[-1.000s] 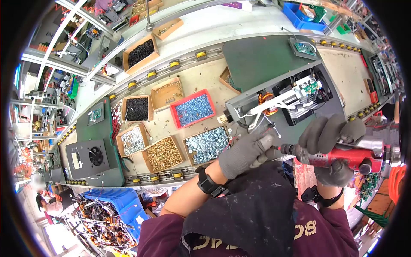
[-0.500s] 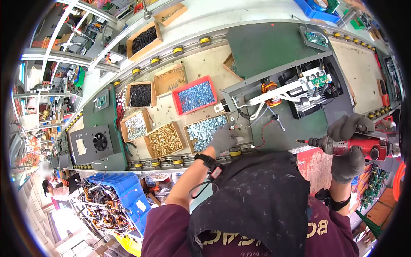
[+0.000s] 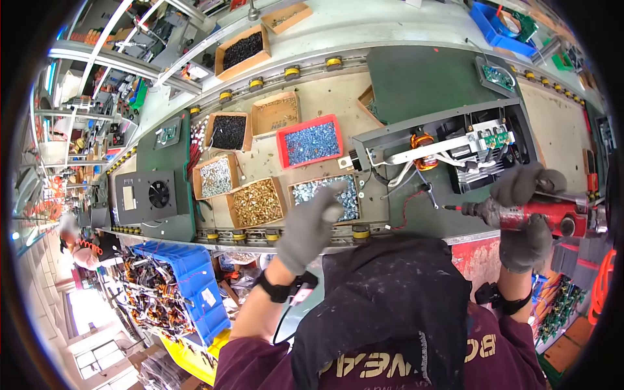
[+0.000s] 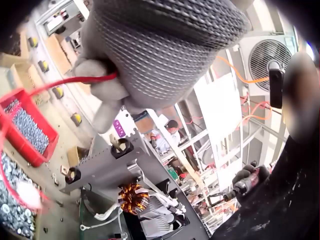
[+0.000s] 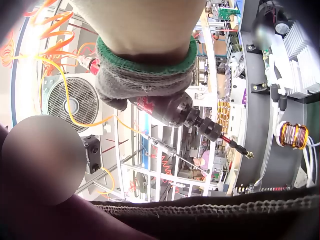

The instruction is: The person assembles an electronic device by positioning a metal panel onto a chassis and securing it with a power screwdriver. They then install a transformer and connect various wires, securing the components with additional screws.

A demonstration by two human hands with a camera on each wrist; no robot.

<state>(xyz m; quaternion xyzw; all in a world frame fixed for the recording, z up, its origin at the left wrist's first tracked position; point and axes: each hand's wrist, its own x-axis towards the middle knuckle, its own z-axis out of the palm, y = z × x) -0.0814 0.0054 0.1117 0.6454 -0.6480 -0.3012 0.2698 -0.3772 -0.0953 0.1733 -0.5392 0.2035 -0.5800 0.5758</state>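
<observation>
At the left end of the worktop [image 3: 376, 211], a grey box with a fan [image 3: 146, 198] lies flat on a green board. Next, near the front edge, come brass-coloured pieces [image 3: 257, 203] in a carton, then silver pieces [image 3: 352, 197] in another, with a red tray [image 3: 281, 149] behind. The left hand [image 3: 307, 235] is raised over the front edge beside these cartons, its fingers bent; whether they pinch a small piece, one cannot tell. In the left wrist view a red wire [image 4: 72, 80] meets the fingers, but it is not clear if they hold it

Toward the right, the open case [image 3: 393, 135] rests on a second green board, and a thin wire with a ring end [image 3: 434, 201] hangs out at its front. At the front edge near the right corner, the right hand [image 3: 528, 242] grips the power driver [image 3: 572, 213], with fingers wrapped around its body. Its long axis runs nearly along this edge, and the bit points left, just beside the ring end in the head view. A small brassy piece, probably a screw [image 5: 250, 155], sits at the tip

The step seems to be preparing to fasten; the next move probably calls for turning the bit to a hole and steadying the part with the left hand
</observation>
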